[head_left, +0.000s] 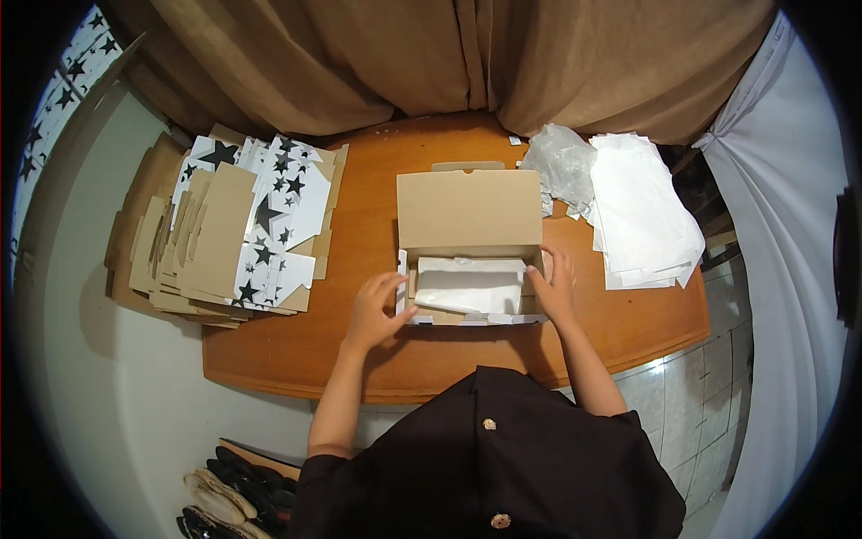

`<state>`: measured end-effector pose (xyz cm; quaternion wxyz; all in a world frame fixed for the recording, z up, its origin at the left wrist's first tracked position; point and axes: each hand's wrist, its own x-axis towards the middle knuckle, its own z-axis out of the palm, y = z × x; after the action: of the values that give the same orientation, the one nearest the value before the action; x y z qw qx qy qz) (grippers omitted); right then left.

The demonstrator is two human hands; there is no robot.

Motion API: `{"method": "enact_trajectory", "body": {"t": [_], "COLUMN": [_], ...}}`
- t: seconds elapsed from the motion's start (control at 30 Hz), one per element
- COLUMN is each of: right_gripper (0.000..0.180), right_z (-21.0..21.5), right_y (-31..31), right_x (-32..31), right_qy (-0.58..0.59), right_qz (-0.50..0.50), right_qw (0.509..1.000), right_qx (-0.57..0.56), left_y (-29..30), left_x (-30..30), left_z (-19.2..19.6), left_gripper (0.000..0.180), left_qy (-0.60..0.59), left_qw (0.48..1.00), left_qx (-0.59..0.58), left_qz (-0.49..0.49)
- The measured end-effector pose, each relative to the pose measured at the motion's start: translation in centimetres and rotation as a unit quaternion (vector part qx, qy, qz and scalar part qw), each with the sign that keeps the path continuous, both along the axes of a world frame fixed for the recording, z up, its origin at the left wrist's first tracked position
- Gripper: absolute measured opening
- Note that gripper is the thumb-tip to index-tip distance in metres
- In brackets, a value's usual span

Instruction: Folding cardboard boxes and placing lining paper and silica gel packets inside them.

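An open cardboard box (470, 208) stands before me on the wooden table, its brown lid raised at the back. Inside lies a folded sheet of white paper (470, 287), covering much of the bottom. My left hand (371, 310) curves round the box's left side near the front corner, thumb over the edge and fingers against the wall. On the opposite side, my right hand (557, 286) grips the right wall, with its thumb at the inner side and its fingers outside.
Flattened cardboard boxes (215, 225), some white with black stars, are piled on the left of the wooden table (359, 207). A stack of white paper sheets (642, 211) lies at the right beside a crumpled clear plastic bag (558, 162). Brown curtains (386, 54) hang behind; shoes (224, 494) sit lower left.
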<state>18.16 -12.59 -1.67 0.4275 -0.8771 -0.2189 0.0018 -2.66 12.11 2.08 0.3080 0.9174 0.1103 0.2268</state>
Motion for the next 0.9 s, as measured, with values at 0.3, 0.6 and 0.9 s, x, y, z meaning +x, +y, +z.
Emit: {"method": "enact_trajectory", "body": {"t": [0.3, 0.6, 0.9], "right_gripper": [0.06, 0.039, 0.026], "right_z": [-0.6, 2.7, 1.0], "right_y": [-3.0, 3.0, 4.9], "right_x": [-3.0, -1.1, -0.4], "right_qy": [0.032, -0.166, -0.225], "right_qz": [0.161, 0.109, 0.212], "right_qw": [0.985, 0.975, 0.95], "right_qx": [0.051, -0.1, -0.048], "left_y": [-2.6, -2.4, -1.3], "left_x": [-2.3, 7.3, 7.9], "left_z": [-5.4, -1.6, -7.2], "left_gripper": [0.026, 0.032, 0.015], "left_qy": [0.063, -0.035, 0.197], "left_qw": [0.991, 0.981, 0.94], "left_qx": [0.114, 0.186, 0.203], "left_qz": [0.011, 0.033, -0.192]}}
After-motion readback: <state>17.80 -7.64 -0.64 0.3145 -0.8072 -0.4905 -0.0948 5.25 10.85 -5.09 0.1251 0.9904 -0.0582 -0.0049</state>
